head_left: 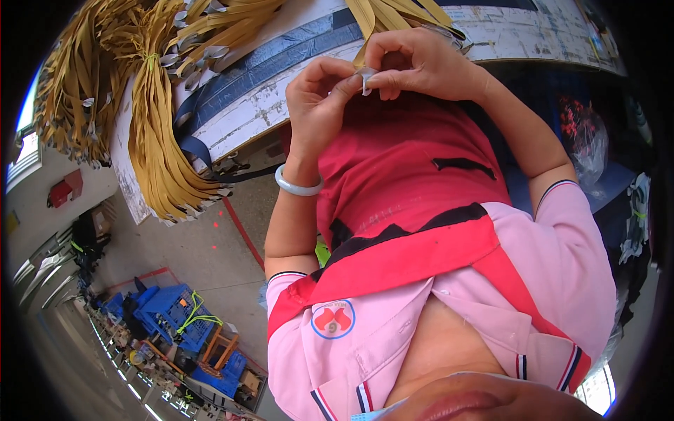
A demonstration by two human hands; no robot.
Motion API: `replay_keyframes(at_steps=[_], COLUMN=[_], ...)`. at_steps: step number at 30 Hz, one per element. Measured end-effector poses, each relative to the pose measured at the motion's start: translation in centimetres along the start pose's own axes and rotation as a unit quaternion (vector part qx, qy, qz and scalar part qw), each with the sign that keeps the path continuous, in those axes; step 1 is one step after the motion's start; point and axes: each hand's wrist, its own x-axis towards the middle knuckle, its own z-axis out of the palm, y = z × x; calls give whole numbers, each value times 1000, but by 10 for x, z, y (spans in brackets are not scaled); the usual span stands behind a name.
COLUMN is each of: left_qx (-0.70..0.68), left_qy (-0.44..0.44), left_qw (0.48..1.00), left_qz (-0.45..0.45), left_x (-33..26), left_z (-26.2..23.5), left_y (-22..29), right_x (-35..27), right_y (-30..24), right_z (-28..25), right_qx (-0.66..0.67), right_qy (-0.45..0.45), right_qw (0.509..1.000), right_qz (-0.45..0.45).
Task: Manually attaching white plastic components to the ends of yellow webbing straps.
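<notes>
At the table edge in front of my body, both hands meet around a small white tab (pixel 365 74). My left hand (pixel 319 98), with a pale bangle on its wrist, is closed and pinches the tab between thumb and forefinger. From the other side my right hand (pixel 425 67) pinches it as well, its remaining fingers curled. A mustard-yellow strap (pixel 360 56) shows just behind the tab; whether the two are joined is hard to make out. More flat yellow straps (pixel 382 15) lie on the table beyond my hands.
Large bundles of yellow straps (pixel 151 133) with whitish ends hang over the left side of the worn white table (pixel 242 130). A dark blue band (pixel 195 149) lies by them. Blue crates (pixel 175 316) stand on the floor at lower left. A clear plastic bag (pixel 590 151) is at right.
</notes>
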Motion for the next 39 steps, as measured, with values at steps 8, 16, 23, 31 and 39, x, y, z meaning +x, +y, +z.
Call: replay_keyframes(at_steps=[8,16,23,31,39], left_qx=[167,168,325,383,159], left_qy=[150,148,16,22,93], left_qw=[962,968,928,906,979], left_qz=[156,112,182,177,92], left_x=[-1,-4,2,-2,-4], left_z=[13,19,-11,-9,-29], left_y=[-18,-20,0,-9,-9], right_x=[14,24,15,13,13], right_y=[10,39,45,31,50], right_z=[18,25,19,21,0], right_qx=[-237,-319,-8,47,89], right_qy=[141,213,142,109,155], right_qw=[945,907,976,993,982], right_qz=[-177,-171,-163,8,56])
